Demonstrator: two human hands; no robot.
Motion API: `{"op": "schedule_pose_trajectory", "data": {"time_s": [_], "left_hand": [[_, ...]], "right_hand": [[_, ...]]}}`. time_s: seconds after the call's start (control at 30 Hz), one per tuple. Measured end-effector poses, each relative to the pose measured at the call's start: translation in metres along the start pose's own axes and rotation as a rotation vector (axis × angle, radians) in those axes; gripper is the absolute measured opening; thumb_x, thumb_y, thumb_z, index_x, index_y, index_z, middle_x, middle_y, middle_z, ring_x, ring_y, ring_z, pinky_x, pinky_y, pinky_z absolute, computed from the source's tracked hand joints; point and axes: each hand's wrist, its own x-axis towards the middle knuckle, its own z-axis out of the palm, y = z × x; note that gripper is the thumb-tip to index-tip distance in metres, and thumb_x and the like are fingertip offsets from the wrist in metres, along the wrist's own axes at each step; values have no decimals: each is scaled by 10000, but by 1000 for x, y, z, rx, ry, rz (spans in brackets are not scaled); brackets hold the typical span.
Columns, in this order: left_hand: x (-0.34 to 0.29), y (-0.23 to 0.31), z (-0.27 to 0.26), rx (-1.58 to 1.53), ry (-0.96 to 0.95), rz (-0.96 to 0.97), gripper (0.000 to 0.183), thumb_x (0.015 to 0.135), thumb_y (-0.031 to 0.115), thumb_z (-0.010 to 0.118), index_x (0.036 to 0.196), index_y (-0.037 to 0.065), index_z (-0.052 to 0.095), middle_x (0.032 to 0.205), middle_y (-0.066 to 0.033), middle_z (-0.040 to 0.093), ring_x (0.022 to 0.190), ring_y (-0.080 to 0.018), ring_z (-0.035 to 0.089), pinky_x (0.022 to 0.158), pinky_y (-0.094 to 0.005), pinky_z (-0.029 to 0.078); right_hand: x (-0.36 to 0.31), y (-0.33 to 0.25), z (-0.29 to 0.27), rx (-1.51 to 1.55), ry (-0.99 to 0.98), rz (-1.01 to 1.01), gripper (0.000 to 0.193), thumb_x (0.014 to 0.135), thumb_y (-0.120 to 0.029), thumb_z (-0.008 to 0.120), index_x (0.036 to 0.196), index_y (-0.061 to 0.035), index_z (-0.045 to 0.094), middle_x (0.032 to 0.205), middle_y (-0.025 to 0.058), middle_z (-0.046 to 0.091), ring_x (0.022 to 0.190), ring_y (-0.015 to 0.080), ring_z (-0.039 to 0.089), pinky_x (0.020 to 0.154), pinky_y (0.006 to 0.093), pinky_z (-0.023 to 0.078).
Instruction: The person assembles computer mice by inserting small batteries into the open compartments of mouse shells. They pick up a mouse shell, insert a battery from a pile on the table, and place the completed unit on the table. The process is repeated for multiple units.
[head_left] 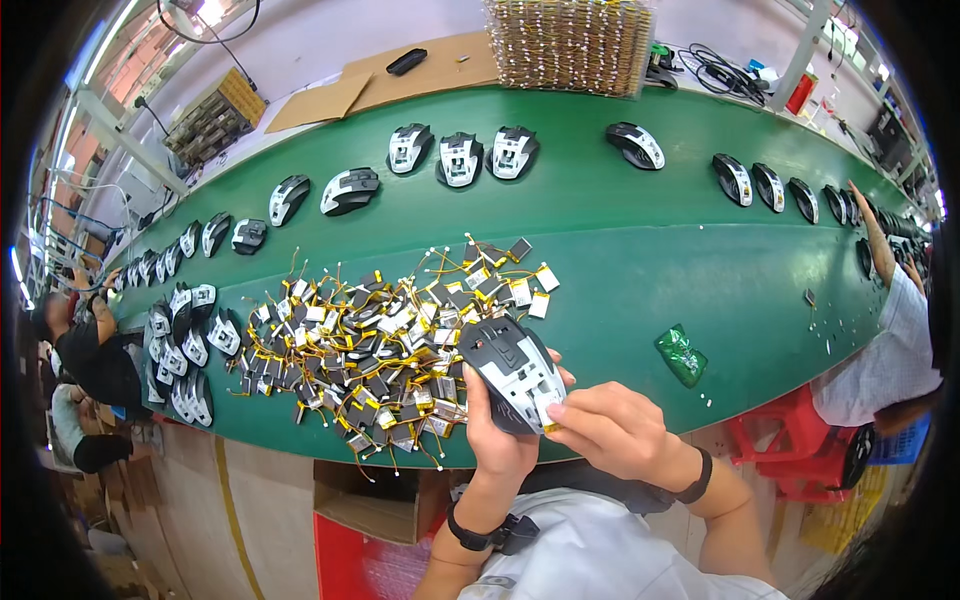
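Note:
My left hand (500,447) is wrapped round a black and white computer mouse shell (508,362) and holds it tilted above the front of the green table. At the lower end of that shell, my right hand (625,432) pinches a small silver battery (551,415) with a yellow edge. The fingertips hide part of it, and I cannot tell how it is seated. Just left of the mouse shell lies a wide heap of small pouch batteries (365,350) with thin wires and white plugs.
More mouse shells (460,160) line the green table (600,270), with a cluster (180,350) at left. A green packet (682,356) lies at right. Behind stand cardboard (430,75) and a tray stack (570,45). People sit at both sides; red stools (785,430) are at lower right.

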Motion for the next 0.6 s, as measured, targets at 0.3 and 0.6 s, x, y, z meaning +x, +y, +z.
{"op": "schedule_pose_trajectory", "data": {"time_s": [0.3,0.6], "left_hand": [[3,25,-6,25,-28,-54,630,1019,538,200,1296,49,486,1059,-179,635,886,-295,659,761,-401,559],[-7,12,-5,248,-9,9,677,1010,579,201,1327,40,461,1106,-180,629,932,-278,660,805,-406,551]], "right_hand": [[11,6,13,93,17,45,352,713,-52,805,1050,-24,707,918,74,641,745,196,635,599,303,531],[7,-8,8,262,95,491,190,743,-70,813,856,-20,668,785,81,679,638,171,661,579,266,536]]}}
